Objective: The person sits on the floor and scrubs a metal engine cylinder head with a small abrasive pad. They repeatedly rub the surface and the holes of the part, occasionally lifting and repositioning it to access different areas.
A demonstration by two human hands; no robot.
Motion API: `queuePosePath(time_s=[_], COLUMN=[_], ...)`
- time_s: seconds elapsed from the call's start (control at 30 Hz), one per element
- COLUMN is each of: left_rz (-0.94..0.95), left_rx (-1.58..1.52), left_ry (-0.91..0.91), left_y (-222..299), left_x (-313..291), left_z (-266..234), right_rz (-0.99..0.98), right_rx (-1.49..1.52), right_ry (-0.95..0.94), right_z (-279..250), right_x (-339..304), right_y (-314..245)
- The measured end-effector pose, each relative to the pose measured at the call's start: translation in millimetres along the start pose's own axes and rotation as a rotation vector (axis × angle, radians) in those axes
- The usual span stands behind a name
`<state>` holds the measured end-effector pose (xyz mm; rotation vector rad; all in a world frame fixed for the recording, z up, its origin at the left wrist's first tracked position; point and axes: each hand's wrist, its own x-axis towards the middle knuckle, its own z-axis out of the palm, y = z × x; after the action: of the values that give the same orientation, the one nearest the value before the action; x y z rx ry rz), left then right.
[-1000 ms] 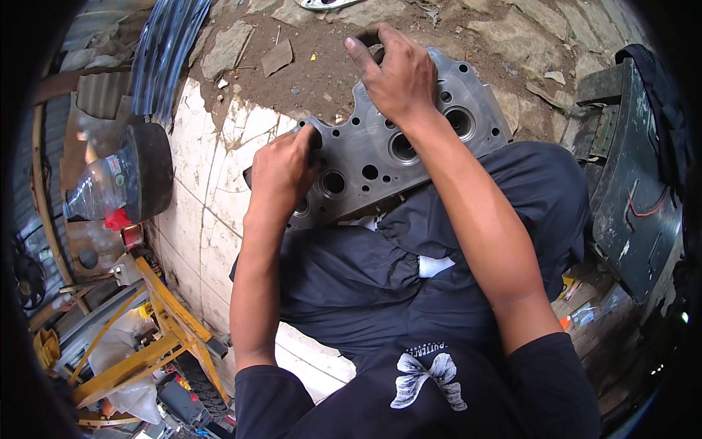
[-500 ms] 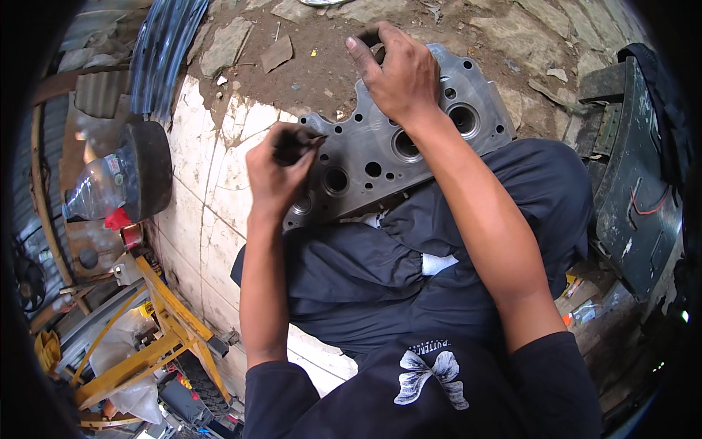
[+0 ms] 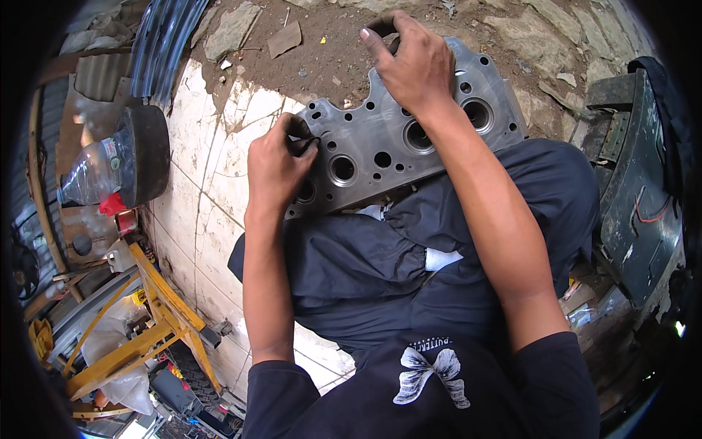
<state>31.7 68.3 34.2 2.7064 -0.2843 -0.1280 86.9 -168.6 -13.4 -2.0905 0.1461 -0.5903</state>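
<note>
A grey metal engine cylinder head [image 3: 358,139], with several round ports and bolt holes, lies slantwise across my lap and its near edge meets my dark trousers. Over its left end my left hand [image 3: 281,157] is closed, thumb and blackened fingers drawn together close to the flat face; anything small between them is hidden. My right hand [image 3: 423,66] lies over the far edge, right of the middle. Its fingers curl beyond that edge and the thumb sticks out to the left; whatever the fingers hold, if anything, is out of sight.
Pale floor tiles [image 3: 212,168] lie at the left, dirt and flat stones [image 3: 234,33] beyond. A plastic bottle [image 3: 91,175] is by a dark round container [image 3: 150,157]. A yellow metal frame [image 3: 164,314] stands lower left, a dark metal panel [image 3: 636,197] at the right.
The scene has shifted slightly in view, the cylinder head a little to the right. My left fingers have curled tighter beside the left-end holes. My right hand keeps its place on the far edge.
</note>
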Motion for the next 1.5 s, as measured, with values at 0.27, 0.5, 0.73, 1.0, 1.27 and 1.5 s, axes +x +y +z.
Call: queuePosePath(time_s=[0.27,0.5,0.73,1.0,1.27,1.5], left_rz=[-0.125,-0.153,-0.219,-0.151,-0.067,-0.298], left_rx=[0.094,0.104,0.146,0.252,-0.063,-0.897], left_ry=[-0.030,-0.056,-0.089,-0.121,-0.003,0.201], left_y=[18.4,31.8,39.6,40.8,21.8,-46.9], left_x=[10.3,15.9,21.6,30.5,18.9,-4.0], left_z=[0.9,-1.6,-1.0,5.0,14.2,39.2], right_rz=[-0.017,0.030,0.017,0.012,0.033,0.056], right_rx=[-0.015,-0.049,-0.013,0.017,0.043,0.405], right_ry=[-0.004,-0.030,-0.015,-0.002,-0.093,-0.133], right_z=[4.1,4.1,3.3,3.5,1.4,-12.5], right_x=[1.3,1.8,1.3,2.0,-0.6,3.0], right_y=[5.2,2.0,2.5,2.2,0.0,-17.9])
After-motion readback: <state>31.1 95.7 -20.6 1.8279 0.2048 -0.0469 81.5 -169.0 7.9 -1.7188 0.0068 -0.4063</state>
